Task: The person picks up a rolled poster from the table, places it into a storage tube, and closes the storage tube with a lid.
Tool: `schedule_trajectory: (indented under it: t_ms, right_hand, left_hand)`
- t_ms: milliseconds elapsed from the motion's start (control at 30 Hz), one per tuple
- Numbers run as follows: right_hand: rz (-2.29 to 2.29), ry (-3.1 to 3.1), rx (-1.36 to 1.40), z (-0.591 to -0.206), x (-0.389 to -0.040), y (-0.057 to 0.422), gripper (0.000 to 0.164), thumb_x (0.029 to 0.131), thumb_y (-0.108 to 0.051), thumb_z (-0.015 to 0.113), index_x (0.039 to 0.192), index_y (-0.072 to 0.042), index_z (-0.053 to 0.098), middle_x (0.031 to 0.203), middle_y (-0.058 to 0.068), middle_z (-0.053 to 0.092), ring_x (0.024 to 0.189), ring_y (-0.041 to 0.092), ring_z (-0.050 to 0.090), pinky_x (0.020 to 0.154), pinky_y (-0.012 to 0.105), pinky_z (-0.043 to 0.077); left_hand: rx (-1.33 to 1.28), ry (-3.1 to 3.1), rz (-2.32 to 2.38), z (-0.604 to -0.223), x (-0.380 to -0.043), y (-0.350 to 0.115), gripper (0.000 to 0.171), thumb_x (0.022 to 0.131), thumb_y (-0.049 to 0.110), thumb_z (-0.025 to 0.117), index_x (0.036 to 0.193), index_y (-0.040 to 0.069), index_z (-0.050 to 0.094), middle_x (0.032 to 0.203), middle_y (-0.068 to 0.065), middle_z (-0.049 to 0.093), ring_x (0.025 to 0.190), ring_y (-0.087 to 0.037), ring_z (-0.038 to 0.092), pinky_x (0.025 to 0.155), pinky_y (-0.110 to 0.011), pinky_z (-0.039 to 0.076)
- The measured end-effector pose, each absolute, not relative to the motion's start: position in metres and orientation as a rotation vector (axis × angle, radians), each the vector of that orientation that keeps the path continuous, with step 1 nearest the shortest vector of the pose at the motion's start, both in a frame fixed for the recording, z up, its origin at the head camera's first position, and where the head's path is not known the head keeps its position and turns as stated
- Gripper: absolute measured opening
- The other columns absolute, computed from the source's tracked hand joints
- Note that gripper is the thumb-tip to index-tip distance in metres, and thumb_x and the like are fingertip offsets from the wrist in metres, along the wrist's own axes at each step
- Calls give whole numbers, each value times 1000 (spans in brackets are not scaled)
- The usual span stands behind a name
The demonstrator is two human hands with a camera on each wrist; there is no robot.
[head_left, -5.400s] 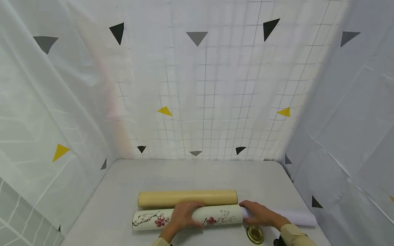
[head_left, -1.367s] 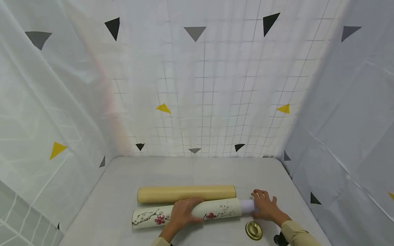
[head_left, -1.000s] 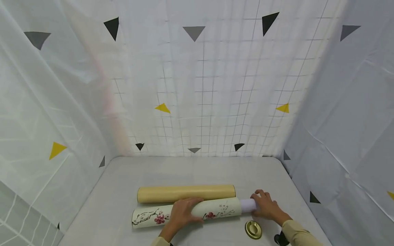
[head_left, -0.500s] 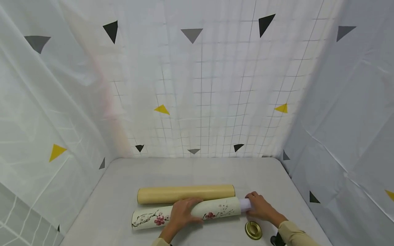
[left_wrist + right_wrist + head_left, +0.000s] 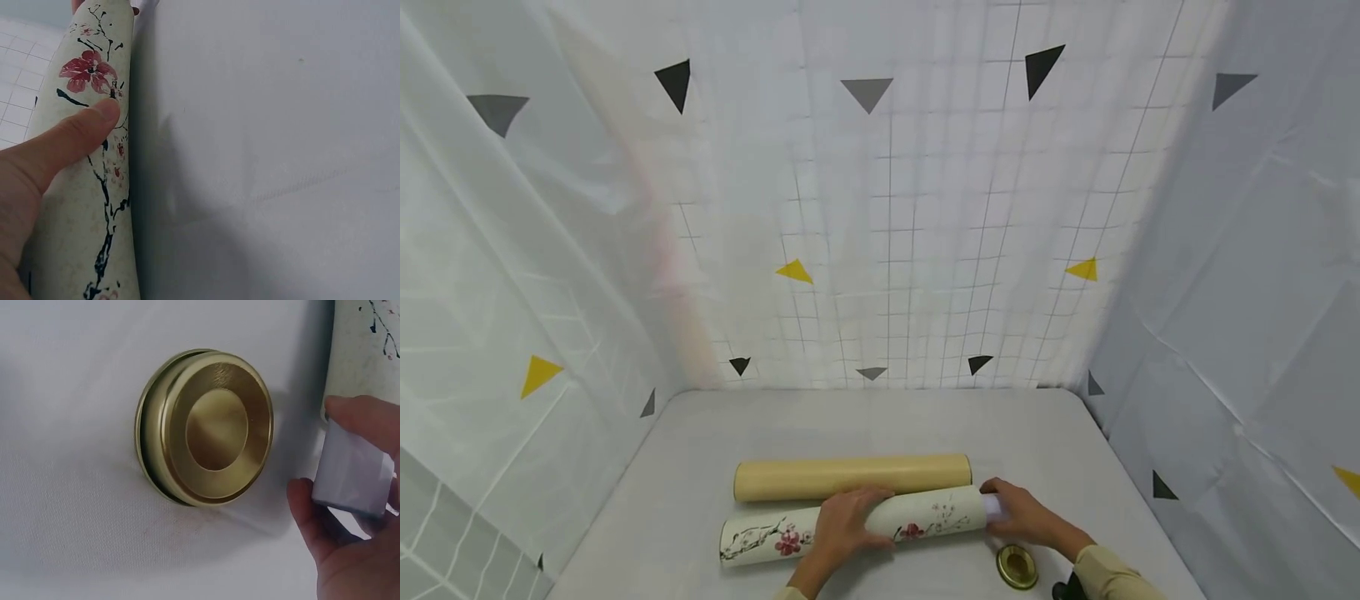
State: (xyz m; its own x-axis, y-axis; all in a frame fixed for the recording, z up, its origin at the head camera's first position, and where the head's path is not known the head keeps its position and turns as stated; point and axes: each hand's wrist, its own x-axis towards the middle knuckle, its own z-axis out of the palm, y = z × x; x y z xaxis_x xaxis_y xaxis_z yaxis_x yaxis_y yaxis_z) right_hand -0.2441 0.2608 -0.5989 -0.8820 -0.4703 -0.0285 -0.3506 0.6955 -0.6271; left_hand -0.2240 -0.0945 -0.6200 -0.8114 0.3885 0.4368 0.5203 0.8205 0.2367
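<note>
A cream cardboard tube [image 5: 936,510] printed with plum blossoms lies across the table front. My left hand [image 5: 844,523] grips it around the middle. In the left wrist view my thumb [image 5: 81,134] presses along its side near a red flower. A short end of a pale lavender-white roll [image 5: 355,469], apparently rolled paper, sticks out of the tube's right mouth. My right hand [image 5: 1021,512] holds that end, thumb and fingers curled about it. The rest of the roll is hidden inside the tube. Beside my right wrist lies a round gold metal lid [image 5: 215,428].
Just behind the printed tube lies a plain tan tube [image 5: 850,477], nearly parallel to it. A white cloth covers the table [image 5: 872,417]. White sheets with black, grey and yellow triangles hang behind and at both sides.
The lavender-white roll has slid left into the tube, from a long protruding length to a short stub. My right hand has shifted left with it over the last second. My left hand stays put.
</note>
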Motion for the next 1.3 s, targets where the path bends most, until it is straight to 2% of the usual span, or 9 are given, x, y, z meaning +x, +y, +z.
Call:
schedule_trajectory:
  t_ms: [100,300,367,467,667,800,1000,1300]
  right_hand:
    - [-941,2675,-652,-597,-243,259,61,83,-29,84,130,0,58,129,17,66,119,40,63,99,58,53]
    - [-918,2677,-671,-590,-240,255,66,86,-36,83,136,-2,58,130,13,62,110,24,61,86,32,54]
    - [-963,2662,-630,-590,-241,254,67,86,-36,82,136,0,56,129,14,61,107,20,60,83,29,55]
    - [-1050,2607,-539,-589,-243,251,68,88,-34,82,136,4,52,128,17,61,104,20,62,81,31,58]
    - [-1125,2554,-421,-588,-244,245,68,87,-30,83,133,6,47,128,20,62,106,26,66,87,42,60]
    - [-1149,2546,-379,-590,-244,244,68,86,-29,84,133,5,49,128,17,62,106,25,66,87,42,60]
    - [-1237,2461,-409,-593,-245,246,66,90,-29,81,135,6,48,129,18,61,108,25,65,87,41,58]
    - [-1323,2346,-306,-588,-249,245,63,95,-32,75,138,6,48,131,18,63,113,24,65,94,46,57]
  left_hand:
    - [-683,-2634,-490,-621,-223,-94,79,51,61,93,122,34,73,119,17,76,96,-9,75,75,-26,58]
    - [-674,-2633,-480,-620,-223,-94,80,51,62,92,124,34,72,120,17,76,96,-10,75,77,-28,58]
    - [-670,-2629,-480,-619,-223,-94,80,51,62,92,124,34,72,120,16,77,95,-10,75,76,-28,58]
    - [-664,-2628,-490,-617,-223,-94,80,51,61,92,124,34,72,120,16,77,95,-11,75,76,-28,58]
    - [-657,-2637,-490,-616,-223,-94,80,52,61,93,124,32,73,121,16,76,97,-12,76,77,-29,58]
    - [-657,-2635,-478,-616,-223,-94,80,52,61,92,124,33,73,121,16,76,99,-11,75,79,-29,58]
    - [-650,-2634,-473,-617,-222,-95,80,51,61,92,124,34,72,121,17,76,99,-9,75,82,-29,58]
    - [-638,-2635,-481,-614,-222,-93,80,52,61,93,124,34,72,120,15,77,98,-10,75,82,-28,58]
